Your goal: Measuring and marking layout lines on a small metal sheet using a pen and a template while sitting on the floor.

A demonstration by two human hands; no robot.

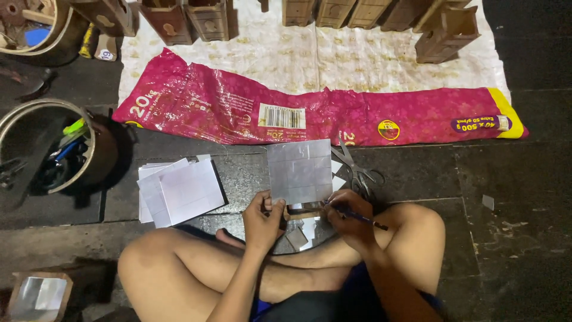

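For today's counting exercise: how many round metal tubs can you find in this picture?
2. One round metal tub sits in the top left corner, cut off by the frame. The other stands at the left edge, holding pens and tools. More may lie outside the view.

We see a magenta sack (316,113) with a yellow end and white barcode patch, a silvery grey gridded sheet (299,171), a white paper stack (182,191), a cream patterned cloth (310,56), a dark stone floor (512,238), brown wooden boxes (205,21)
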